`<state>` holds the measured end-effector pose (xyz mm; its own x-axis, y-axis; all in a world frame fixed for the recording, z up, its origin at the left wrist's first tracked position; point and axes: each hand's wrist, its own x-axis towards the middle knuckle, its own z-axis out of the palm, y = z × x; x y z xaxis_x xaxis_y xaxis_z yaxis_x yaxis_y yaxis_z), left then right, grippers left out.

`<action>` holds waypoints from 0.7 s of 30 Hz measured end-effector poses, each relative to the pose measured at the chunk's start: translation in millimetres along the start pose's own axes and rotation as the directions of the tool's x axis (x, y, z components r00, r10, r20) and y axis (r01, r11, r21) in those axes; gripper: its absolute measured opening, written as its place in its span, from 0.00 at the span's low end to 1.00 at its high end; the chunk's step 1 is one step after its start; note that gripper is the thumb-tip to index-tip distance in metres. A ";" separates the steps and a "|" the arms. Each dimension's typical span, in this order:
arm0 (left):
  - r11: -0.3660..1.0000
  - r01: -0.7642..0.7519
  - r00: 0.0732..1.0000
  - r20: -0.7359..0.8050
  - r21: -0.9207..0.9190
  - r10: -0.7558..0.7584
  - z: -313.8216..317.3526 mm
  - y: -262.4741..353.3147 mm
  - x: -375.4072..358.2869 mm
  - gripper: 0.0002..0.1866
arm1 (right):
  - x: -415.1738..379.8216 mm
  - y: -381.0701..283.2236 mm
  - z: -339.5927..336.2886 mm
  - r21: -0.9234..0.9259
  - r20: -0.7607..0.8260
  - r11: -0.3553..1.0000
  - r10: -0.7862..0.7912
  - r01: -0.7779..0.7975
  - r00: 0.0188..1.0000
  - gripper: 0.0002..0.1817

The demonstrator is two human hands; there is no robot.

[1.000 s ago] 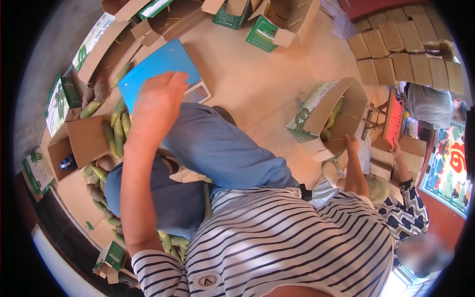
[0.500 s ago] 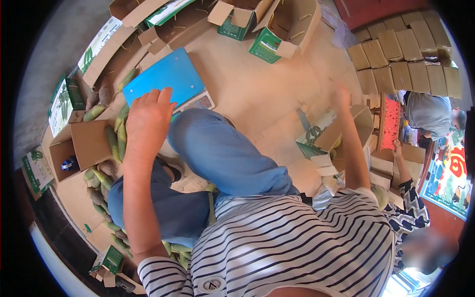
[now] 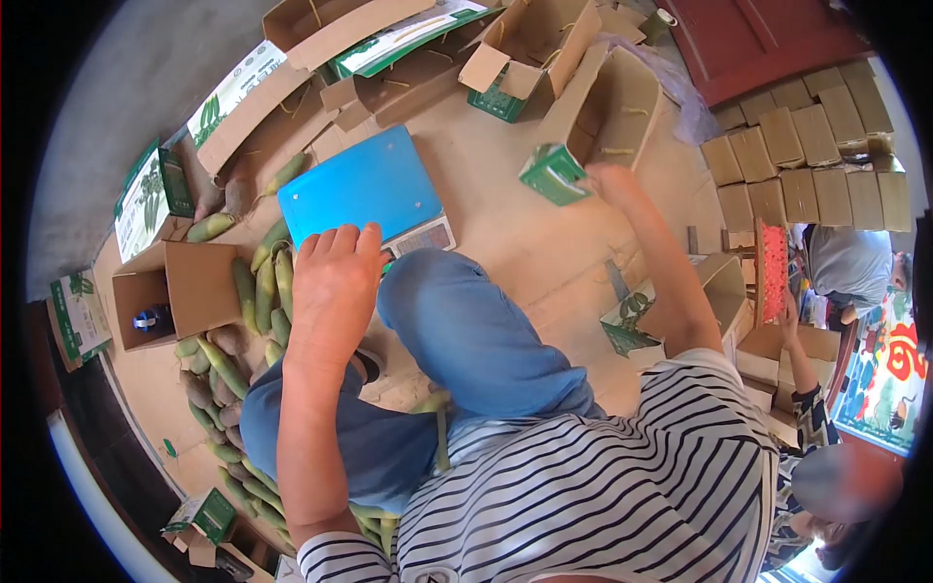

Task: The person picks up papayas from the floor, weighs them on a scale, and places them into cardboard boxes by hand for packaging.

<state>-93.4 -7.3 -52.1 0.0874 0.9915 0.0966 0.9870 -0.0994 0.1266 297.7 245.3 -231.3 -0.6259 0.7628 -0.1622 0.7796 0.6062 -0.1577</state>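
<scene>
My right hand (image 3: 610,183) is at the end flap of a long open cardboard box (image 3: 622,107), fingers closed at the flap's edge. The flap has a green printed face. My left hand (image 3: 335,282) hangs over the near edge of a blue-topped weighing scale (image 3: 374,185), palm down, its fingers slightly bent and a little apart. Nothing shows in it, though its underside is hidden. The scale's pale display panel lies beside my raised knee. Long green vegetables (image 3: 264,291) lie on the floor to the left of that hand.
Several open cartons (image 3: 530,44) line the far side. Another carton (image 3: 146,301) at left holds a blue-capped item. A heap of vegetables (image 3: 214,374) lies by my leg. Stacked boxes (image 3: 807,146) stand at right, near two people, one in grey (image 3: 850,262). An open box (image 3: 719,291) sits by my right arm.
My right hand has moved forward and left, from above the floor to the flap of the long box. The view has shifted; my left hand stays by the scale.
</scene>
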 end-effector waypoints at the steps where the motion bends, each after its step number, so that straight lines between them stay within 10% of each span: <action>1: 1.000 -0.005 1.000 0.005 0.008 0.005 -1.4 1.7 -0.6 0.15 | -21.9 3.2 8.2 0.115 0.080 0.991 0.062 -0.071 0.995 0.09; 4: 1.000 -0.019 1.000 -0.005 0.003 0.019 -2.0 6.3 -2.9 0.14 | -91.0 -6.2 -3.1 -0.092 0.383 0.995 0.005 0.032 0.924 0.08; 7: 0.999 -0.037 0.999 -0.030 -0.002 0.037 -5.6 9.7 -4.5 0.14 | -122.6 -20.8 -35.3 0.132 0.669 0.956 0.110 -0.263 0.735 0.14; 11: 1.000 -0.027 0.999 -0.023 -0.006 0.027 -4.5 11.2 -5.4 0.13 | -99.5 -37.8 -27.7 0.665 0.190 0.602 0.435 -0.442 0.880 0.31; 21: 1.000 -0.019 1.000 -0.022 0.017 0.020 11.3 2.7 -21.7 0.10 | -65.7 -16.7 60.5 0.523 -0.143 0.713 0.613 -0.467 0.777 0.21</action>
<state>-91.1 -28.1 -65.0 0.1038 0.9873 0.1203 0.9873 -0.1169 0.1079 324.5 171.4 -277.0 -0.0052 0.9965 -0.0831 0.8368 -0.0412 -0.5460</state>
